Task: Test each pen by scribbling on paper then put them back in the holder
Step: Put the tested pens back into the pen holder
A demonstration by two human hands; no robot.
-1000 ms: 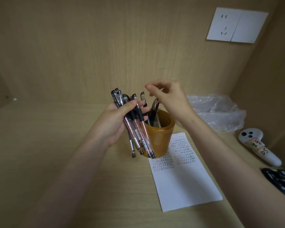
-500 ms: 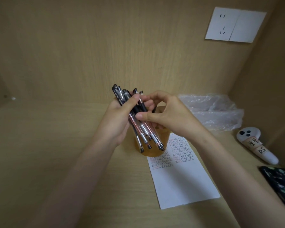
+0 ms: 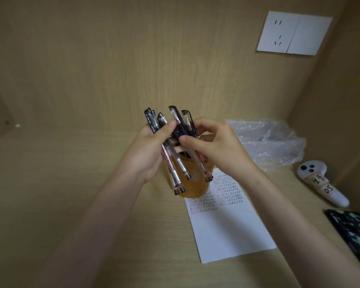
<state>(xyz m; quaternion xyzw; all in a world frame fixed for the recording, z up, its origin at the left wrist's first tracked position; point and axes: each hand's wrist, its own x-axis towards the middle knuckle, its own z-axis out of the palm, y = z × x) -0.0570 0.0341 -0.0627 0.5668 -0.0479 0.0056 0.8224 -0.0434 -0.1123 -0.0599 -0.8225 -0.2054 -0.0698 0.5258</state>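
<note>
Pens [image 3: 176, 154] bunched in both hands, left [image 3: 146, 150] gripping, right [image 3: 214, 148] pinching, hide the holder [image 3: 193, 188] before paper [image 3: 227, 221]

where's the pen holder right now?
In the head view, the brown pen holder stands mid-desk on the paper's far left corner, largely hidden behind the bundle of pens that the left hand and right hand grip.

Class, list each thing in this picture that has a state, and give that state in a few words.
Left hand: grips the pens.
Right hand: pinches one pen of the bunch.
Pens: capped, bunched, held above the holder.
Holder: upright on the paper's far end.
Paper: flat, far part scribbled, near part blank.
Bag: crumpled.
Socket: nothing plugged in.
</note>
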